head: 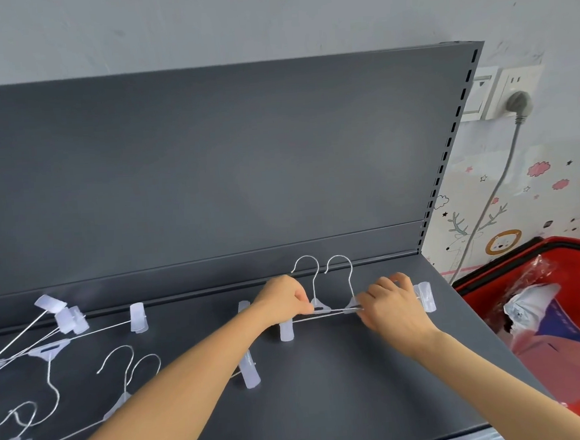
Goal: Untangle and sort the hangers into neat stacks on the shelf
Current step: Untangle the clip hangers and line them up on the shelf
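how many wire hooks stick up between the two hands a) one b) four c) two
c: two hooks rise side by side from the hangers that the left hand and the right hand pinch.

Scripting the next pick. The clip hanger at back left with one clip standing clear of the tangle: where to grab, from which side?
Take the clip hanger by its bare wire bar, between the plastic neck and the free right clip, from above and the right. That stretch lies flat and uncrossed. Other hangers crowd its left half, so probably draw it rightward.
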### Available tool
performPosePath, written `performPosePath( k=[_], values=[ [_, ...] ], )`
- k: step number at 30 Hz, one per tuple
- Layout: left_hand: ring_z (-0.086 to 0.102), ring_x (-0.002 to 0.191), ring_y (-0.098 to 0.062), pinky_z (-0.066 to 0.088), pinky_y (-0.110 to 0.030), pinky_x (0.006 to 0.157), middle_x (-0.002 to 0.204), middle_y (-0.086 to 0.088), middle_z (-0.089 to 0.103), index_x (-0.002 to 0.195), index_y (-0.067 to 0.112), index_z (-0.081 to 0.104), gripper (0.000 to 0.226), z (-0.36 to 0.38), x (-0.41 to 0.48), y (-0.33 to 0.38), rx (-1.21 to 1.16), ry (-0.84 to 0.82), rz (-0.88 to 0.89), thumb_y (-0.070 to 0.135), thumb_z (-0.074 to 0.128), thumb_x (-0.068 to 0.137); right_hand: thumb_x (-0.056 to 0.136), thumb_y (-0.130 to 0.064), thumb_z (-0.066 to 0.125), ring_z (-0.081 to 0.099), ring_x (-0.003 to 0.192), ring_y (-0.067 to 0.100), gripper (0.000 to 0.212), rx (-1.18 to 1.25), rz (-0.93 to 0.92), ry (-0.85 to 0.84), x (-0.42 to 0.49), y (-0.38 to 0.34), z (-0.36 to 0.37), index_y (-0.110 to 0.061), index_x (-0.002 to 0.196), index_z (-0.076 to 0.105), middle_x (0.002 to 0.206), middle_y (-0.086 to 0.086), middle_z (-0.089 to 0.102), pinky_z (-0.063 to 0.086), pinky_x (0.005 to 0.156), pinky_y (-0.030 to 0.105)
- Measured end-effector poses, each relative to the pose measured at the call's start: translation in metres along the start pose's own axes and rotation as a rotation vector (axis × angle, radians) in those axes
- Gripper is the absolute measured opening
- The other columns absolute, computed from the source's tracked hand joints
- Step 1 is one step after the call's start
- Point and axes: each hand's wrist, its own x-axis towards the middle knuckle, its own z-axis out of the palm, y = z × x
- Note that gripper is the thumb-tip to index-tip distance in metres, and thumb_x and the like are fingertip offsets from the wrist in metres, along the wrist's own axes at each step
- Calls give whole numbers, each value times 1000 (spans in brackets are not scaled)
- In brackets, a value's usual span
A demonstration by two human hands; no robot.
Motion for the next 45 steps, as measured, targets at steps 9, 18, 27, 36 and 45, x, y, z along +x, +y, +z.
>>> performPosePath(
  k=[9,18,27,36,45],
  values=[
    [41,61,-18,35,-28,59,65,-3,54,65,8,64,18,9,7,1,6,48,33,23,67,75,72,-37,73,54,62,21,30,138,-59,-26,11,-20,2,-19,57,55,56,-3,53,31,64,28],
    [42,63,-17,36,-28,60,69,-2,56,68,10,67,14,7,11,-4,9,35,26,21,67,77,92,-30,52,36,80,21,23,463,-19,-115,25,-24,7,-13,77,50,80,0,44,30,65,31],
    [54,68,-16,49,-31,68,82,-11,72,85,-2,71,18,4,9,-4,3,39,39,13,62,83,91,-27,56,49,80,23,21,560,-41,-115,29,-21,11,-7,91,63,90,6,56,44,70,35],
    [53,65,-19,38,-25,59,73,-8,65,81,-2,67,21,2,6,-4,20,0,17,15,55,85,91,-29,54,51,82,24,23,529,13,-113,29,-27,8,-7,89,61,90,6,55,39,64,31],
    [65,78,-16,52,-29,82,94,-10,71,98,6,68,26,-17,-4,-18,-88,25,4,8,43,93,90,-38,53,39,76,22,27,504,37,-118,26,-29,7,-18,73,45,80,0,45,41,70,33]
  ],
)
